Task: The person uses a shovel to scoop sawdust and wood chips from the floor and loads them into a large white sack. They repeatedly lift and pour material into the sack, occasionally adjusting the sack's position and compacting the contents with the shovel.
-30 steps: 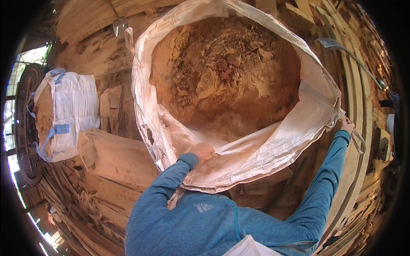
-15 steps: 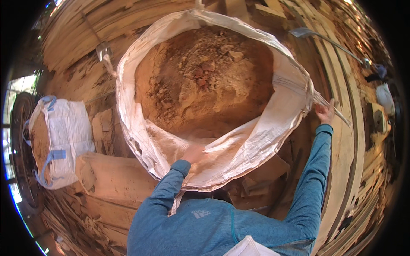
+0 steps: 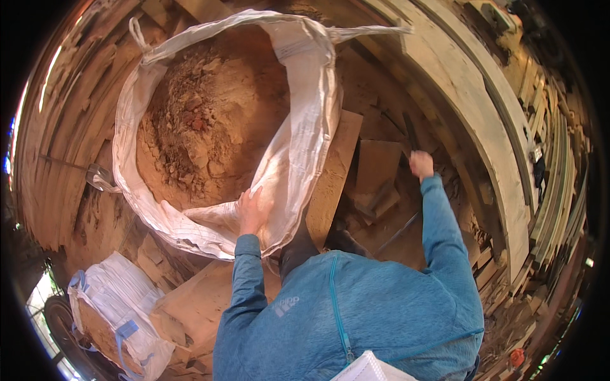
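A large white woven bulk bag (image 3: 311,101) stands with its mouth wide and a mound of brown, crumbly soil-like material (image 3: 210,120) inside. My left hand (image 3: 253,213) lies on the near inner wall of the bag, fingers stretched out against the folded fabric. To the right of the bag, my right hand (image 3: 421,164) is closed at the end of an extended arm. A dark, narrow strip (image 3: 410,130) reaches up to that hand. Whether the fingers grip it cannot be made out.
Dusty boards and panels (image 3: 337,171) lean beside the bag. Long planks (image 3: 470,108) run along the right, with stacked timber beyond. A smaller filled white bag with blue loops (image 3: 121,305) stands at the lower left. One loop strap (image 3: 372,30) of the big bag stretches over the planks.
My view has turned right, so the bag sits further left. My right hand has left the bag's side strap and closed over the floor area. My left hand stays at the near wall.
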